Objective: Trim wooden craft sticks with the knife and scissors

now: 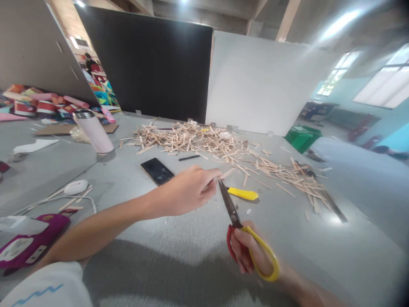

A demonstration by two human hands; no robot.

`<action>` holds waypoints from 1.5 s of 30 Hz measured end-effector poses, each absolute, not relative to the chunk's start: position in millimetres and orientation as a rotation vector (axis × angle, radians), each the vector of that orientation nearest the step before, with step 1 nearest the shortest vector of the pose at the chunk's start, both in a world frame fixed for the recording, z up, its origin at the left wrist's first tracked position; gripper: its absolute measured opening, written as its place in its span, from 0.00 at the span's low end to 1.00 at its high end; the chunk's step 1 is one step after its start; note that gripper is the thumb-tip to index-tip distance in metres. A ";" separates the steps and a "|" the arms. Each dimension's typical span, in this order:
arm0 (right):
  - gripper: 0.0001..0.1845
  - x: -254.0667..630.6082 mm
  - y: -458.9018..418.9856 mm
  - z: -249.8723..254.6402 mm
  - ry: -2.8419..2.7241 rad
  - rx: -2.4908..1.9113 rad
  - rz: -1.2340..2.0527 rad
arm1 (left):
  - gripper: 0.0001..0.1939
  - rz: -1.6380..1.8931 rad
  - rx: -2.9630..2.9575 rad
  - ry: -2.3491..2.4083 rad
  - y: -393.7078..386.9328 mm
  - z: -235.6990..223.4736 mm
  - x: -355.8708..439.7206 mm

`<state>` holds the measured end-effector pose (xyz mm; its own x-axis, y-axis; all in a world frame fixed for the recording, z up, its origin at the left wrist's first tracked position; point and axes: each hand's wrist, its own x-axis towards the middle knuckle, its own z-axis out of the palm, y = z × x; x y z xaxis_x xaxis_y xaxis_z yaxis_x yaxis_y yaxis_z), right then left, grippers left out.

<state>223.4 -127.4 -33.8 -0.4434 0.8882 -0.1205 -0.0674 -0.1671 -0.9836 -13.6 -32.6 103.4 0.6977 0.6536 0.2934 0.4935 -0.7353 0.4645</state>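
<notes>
– What could go wrong?
– The left hand (191,187) pinches a thin, pale wooden strip (228,173) right by the tips of dark-bladed scissors with red and yellow handles (227,201). Fingertips that close could get nipped.
– And the right hand (247,238)?
– Fingers wrapped round the handles.
– Anything unclear?
– Whether the blades touch wood; the strip's held end is hidden.
</notes>
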 end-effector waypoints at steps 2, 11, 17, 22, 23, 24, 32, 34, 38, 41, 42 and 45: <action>0.38 223.0 -127.4 -34.4 -1.374 -0.984 1.694 | 0.09 0.637 2.545 0.886 -32.6 103.4 -13.7; 0.38 221.8 -128.7 -30.8 -1.353 -0.996 1.696 | 0.09 0.631 2.364 0.852 -34.1 103.9 -14.9; 0.38 221.2 -127.1 -27.9 -1.381 -1.000 1.695 | 0.10 0.639 2.378 0.852 -33.9 103.3 -14.6; 0.37 222.0 -127.5 -27.5 -1.355 -1.037 1.693 | 0.10 0.673 2.448 0.848 -33.9 102.3 -15.0; 0.37 222.0 -127.7 -27.3 -1.354 -1.043 1.691 | 0.10 0.678 2.467 0.845 -33.7 102.0 -15.0; 0.37 222.0 -127.9 -27.1 -1.363 -1.041 1.694 | 0.10 0.683 2.485 0.842 -33.5 101.7 -15.0; 0.35 222.5 -128.2 -27.0 -1.366 -1.082 1.692 | 0.12 0.645 2.599 0.882 -32.7 101.8 -15.0; 0.36 222.5 -127.7 -27.2 -1.400 -1.084 1.678 | 0.14 0.621 2.625 0.906 -32.8 101.8 -15.8; 0.39 221.8 -126.9 -25.8 -1.424 -1.119 1.664 | 0.17 0.590 2.712 0.966 -31.0 98.6 -17.9; 0.40 221.4 -126.7 -25.0 -1.441 -1.140 1.646 | 0.19 0.546 2.783 0.979 -28.4 95.1 -19.1; 0.41 221.4 -126.7 -25.0 -1.455 -1.139 1.641 | 0.20 0.527 2.803 0.986 -27.7 94.3 -19.3; 0.42 221.5 -126.6 -24.9 -1.484 -1.134 1.625 | 0.21 0.470 2.839 1.016 -26.7 93.4 -19.2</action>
